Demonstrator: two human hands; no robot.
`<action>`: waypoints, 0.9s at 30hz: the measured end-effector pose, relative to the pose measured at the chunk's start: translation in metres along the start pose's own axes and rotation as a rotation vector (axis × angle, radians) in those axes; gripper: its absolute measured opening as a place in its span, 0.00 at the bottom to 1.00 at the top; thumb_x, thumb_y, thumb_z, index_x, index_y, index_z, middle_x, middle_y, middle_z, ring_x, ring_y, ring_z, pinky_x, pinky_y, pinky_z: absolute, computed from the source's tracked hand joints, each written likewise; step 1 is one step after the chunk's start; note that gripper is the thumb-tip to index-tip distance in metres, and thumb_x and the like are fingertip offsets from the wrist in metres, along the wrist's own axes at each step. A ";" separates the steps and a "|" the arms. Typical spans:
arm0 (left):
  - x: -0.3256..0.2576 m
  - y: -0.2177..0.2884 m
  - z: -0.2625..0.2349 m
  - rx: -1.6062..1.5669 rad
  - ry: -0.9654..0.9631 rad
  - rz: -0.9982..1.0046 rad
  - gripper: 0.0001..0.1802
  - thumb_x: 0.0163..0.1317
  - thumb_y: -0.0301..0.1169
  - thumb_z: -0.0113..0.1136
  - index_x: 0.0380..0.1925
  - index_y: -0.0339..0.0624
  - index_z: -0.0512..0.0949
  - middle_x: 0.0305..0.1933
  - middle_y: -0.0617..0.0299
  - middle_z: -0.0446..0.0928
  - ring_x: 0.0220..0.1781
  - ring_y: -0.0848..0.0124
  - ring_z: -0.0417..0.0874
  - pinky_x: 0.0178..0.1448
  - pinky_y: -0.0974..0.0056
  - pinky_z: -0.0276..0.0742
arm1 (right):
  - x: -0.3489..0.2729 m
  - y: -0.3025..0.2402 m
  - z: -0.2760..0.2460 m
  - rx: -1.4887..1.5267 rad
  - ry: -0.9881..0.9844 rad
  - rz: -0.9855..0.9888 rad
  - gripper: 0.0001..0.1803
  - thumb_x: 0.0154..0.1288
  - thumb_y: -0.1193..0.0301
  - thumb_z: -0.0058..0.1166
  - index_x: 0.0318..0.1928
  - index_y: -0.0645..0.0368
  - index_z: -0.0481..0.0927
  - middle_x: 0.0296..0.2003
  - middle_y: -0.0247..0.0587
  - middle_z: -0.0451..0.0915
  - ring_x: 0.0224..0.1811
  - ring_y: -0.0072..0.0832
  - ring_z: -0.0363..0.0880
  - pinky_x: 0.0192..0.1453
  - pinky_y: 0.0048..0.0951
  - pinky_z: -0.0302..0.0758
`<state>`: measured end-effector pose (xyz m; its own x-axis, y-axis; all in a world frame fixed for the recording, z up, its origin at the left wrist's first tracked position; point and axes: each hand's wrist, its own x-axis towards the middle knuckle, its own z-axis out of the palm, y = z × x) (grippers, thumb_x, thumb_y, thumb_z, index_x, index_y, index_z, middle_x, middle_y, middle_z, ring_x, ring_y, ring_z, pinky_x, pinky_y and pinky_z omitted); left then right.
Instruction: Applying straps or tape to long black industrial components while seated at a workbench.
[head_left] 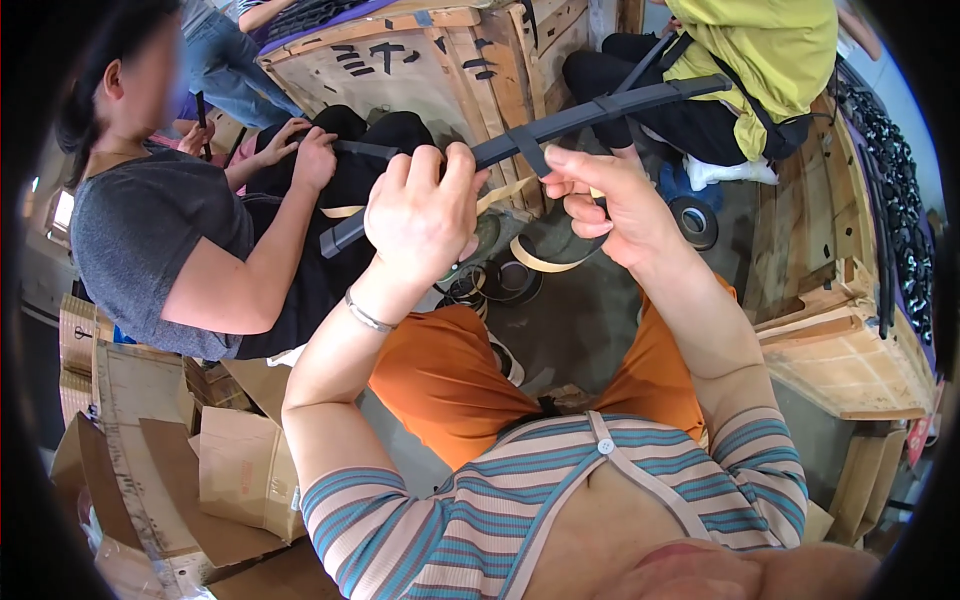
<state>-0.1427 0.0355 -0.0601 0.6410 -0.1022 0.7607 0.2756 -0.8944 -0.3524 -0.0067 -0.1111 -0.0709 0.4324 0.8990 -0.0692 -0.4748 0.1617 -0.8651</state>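
Note:
A long dark bar (630, 103) runs aslant in front of me, its far end up to the right. My left hand (425, 212) is closed round the bar near its lower left end. Several short black bands sit across the bar. At one black band (530, 150), my right hand (618, 205) pinches black tape between thumb and fingers. A loop of tape with a tan inner face (548, 262) hangs below the right hand. Another tan-faced length shows beside the left hand.
Black tape rolls (515, 280) lie on the floor between my knees; another roll (694, 222) is farther right. A co-worker in grey (160, 250) sits close at left, another in yellow (765, 70) ahead right. Wooden crates (390, 85) stand ahead and right. Open cardboard boxes (240, 460) are lower left.

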 end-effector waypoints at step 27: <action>0.034 -0.002 0.000 -0.778 -0.643 -0.581 0.17 0.62 0.41 0.52 0.24 0.38 0.78 0.13 0.67 0.67 0.16 0.80 0.66 0.22 0.71 0.60 | 0.003 -0.005 -0.014 -0.347 0.071 -0.190 0.11 0.60 0.65 0.55 0.32 0.62 0.78 0.16 0.20 0.65 0.13 0.06 0.52 0.14 0.13 0.46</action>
<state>-0.1215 0.0332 -0.0332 0.8692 0.4510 0.2027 0.2761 -0.7828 0.5577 0.0077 -0.1153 -0.0739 0.5454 0.8339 0.0844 -0.0998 0.1646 -0.9813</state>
